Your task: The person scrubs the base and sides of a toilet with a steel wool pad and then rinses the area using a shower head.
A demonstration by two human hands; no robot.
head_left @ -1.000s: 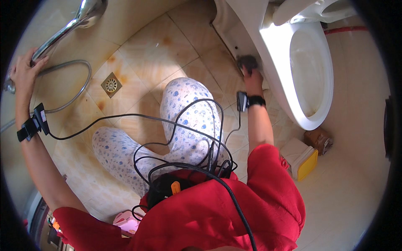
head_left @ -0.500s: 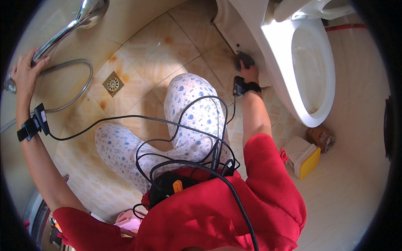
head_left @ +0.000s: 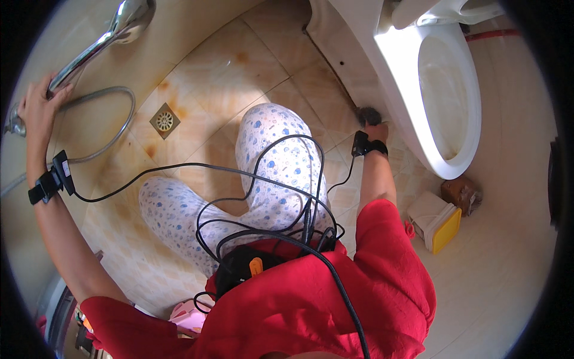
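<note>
At the far left, my left hand is closed around the lower end of a chrome shower head, whose head points up and away from me. A grey metal shower hose loops out beside that hand. On the right, my right hand grips a dark, fuzzy scouring pad. The pad presses low against the base of the white toilet, close to where it meets the floor. My fingers on the pad are partly hidden.
A square floor drain lies in the tan tiled floor. To the right stand a white tub with a yellow lid and a brown item. Black cables cross my patterned trousers. A pink container is behind me at the left.
My right hand has slid the scouring pad along the toilet base, toward me and to the right. My left hand stays on the shower head, almost unmoved.
</note>
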